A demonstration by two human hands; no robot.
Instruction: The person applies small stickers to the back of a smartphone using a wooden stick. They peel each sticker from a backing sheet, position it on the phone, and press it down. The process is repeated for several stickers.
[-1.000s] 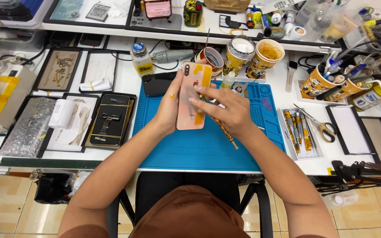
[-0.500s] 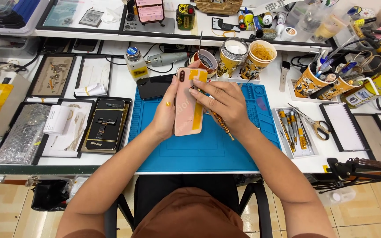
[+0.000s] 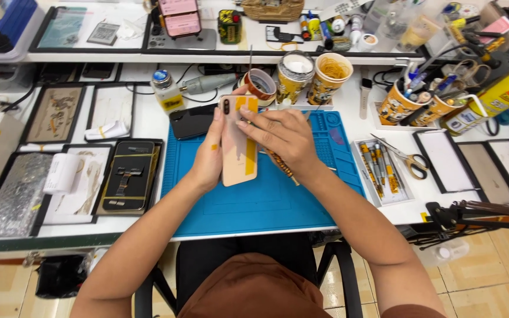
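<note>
Hands (image 3: 248, 147) on smooth gold phone (image 3: 238, 154)

Looked steeply down from head height, facing forward over a white workbench (image 3: 148, 126) toward a cluttered shelf (image 3: 219, 56) at the top edge. Sat fairly near: took in both forearms, a blue mat (image 3: 266, 200), the lap and tiled floor (image 3: 490, 271) below. Was the only view, so shared no ground with another.

Scissors (image 3: 409, 159) beside paper cups (image 3: 332, 73)
</note>
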